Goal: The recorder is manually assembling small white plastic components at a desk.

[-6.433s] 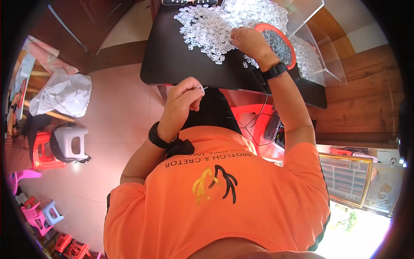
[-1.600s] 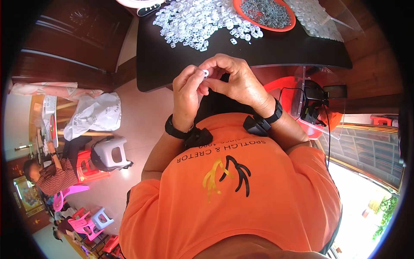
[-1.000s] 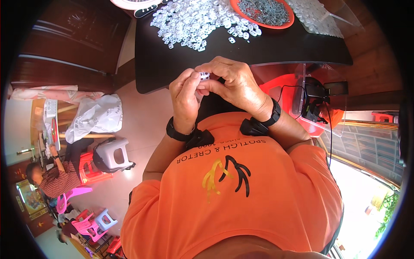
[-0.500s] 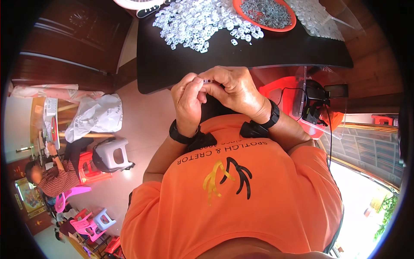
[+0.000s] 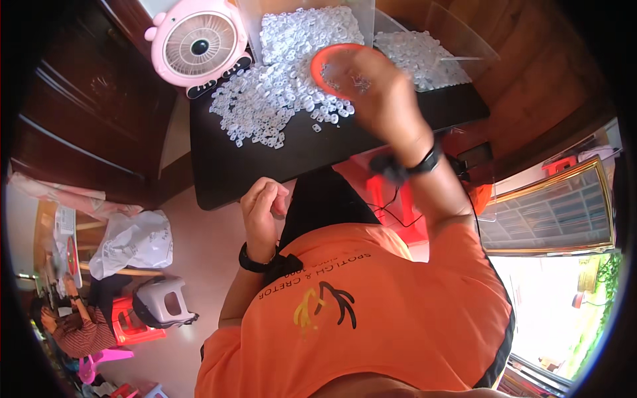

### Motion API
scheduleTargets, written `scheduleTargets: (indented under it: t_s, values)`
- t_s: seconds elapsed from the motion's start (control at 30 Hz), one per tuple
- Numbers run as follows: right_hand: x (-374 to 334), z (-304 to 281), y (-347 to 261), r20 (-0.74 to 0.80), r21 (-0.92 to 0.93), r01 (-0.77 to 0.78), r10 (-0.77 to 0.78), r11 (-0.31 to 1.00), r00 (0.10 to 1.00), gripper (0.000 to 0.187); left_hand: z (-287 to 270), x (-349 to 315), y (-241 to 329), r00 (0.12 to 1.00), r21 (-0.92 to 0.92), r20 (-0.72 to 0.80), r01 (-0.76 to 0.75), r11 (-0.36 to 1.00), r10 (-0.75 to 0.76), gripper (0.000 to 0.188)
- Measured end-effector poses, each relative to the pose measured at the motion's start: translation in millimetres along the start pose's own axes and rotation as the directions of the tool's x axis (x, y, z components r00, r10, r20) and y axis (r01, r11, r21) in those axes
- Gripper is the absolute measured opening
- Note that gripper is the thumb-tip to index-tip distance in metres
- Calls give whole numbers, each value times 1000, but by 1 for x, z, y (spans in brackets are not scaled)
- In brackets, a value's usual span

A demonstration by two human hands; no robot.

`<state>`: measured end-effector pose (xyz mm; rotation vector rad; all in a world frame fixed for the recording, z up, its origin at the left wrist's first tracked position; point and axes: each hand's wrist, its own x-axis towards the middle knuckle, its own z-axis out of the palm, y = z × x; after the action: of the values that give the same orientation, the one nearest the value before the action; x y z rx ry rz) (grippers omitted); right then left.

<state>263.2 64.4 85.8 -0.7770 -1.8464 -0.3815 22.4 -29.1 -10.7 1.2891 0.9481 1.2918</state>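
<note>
My right hand (image 5: 383, 89), smeared by motion, is over the orange bowl (image 5: 317, 74) and hides much of it. Small grey metal pieces that look like screws or nails (image 5: 360, 83) lie in the bowl. Whether those fingers hold anything does not show. My left hand (image 5: 261, 207) is by the table's front edge, fingers curled toward the thumb; anything inside them is hidden. Beyond it, a heap of small white plastic pieces with two holes (image 5: 255, 106) spreads over the dark table (image 5: 232, 169). A few loose white pieces (image 5: 316, 127) lie close to the bowl.
A pink fan (image 5: 200, 48) stands at the far left of the table. Behind the heap is a clear bin (image 5: 365, 20) of white pieces; more white pieces (image 5: 424, 60) lie at the right. Red stools (image 5: 129, 325) and a seated person (image 5: 79, 331) are at left.
My hands were together, pinching a small white piece between them. Now they are apart: the right has reached forward to the bowl, and the left is lower and curled. The view has shifted, showing the fan.
</note>
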Motion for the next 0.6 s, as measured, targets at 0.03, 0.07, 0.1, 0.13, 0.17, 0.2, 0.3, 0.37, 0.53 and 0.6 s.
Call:
scheduleTargets:
  t_s: [0.03, 0.07, 0.1, 0.13, 0.17, 0.2, 0.3, 0.37, 0.53, 0.6]
  values:
    - [15, -11, 16, -7, -55, -206, 206, 977, 979, 23, -1, -1, 0, 1000, -3, -18, 3, 1000, -3, 28]
    - [23, -22, 62, -97, -227, -159, 140, 961, 985, 18, 0, 1, 1, 1000, -13, 0, 8, 1000, -8, 28]
    - [42, -33, 82, -170, -481, -308, 258, 821, 951, 14, 0, 1, 2, 1000, -21, 3, 15, 1000, -15, 28]
    - [62, -50, 68, -226, -372, -336, 266, 866, 937, 37, 5, 4, 6, 999, -98, 1, 41, 994, -41, 27]
    - [60, -55, 93, -281, -617, -263, 104, 742, 954, 32, 7, 3, 10, 999, -96, -4, 44, 994, -45, 27]
    - [62, -51, 99, -283, -613, -245, 81, 752, 956, 30, 9, 4, 11, 998, -87, 6, 65, 994, -65, 27]
    - [57, -30, 90, -54, -374, -201, 195, 905, 979, 28, 4, 4, 5, 996, -64, 15, 88, 994, -87, 27]
    - [38, 13, 82, 131, -339, -190, 246, 921, 960, 17, 1, 4, 2, 997, -29, 4, 81, 996, -81, 28]
    - [1, 52, 43, 823, -48, -227, 168, 973, 543, 20, -5, 1, 5, 998, -76, 4, 60, 995, -60, 27]
    - [-15, 52, 35, 824, -53, -216, 165, 975, 542, 17, -9, -2, 2, 999, -110, 3, 52, 993, -52, 26]
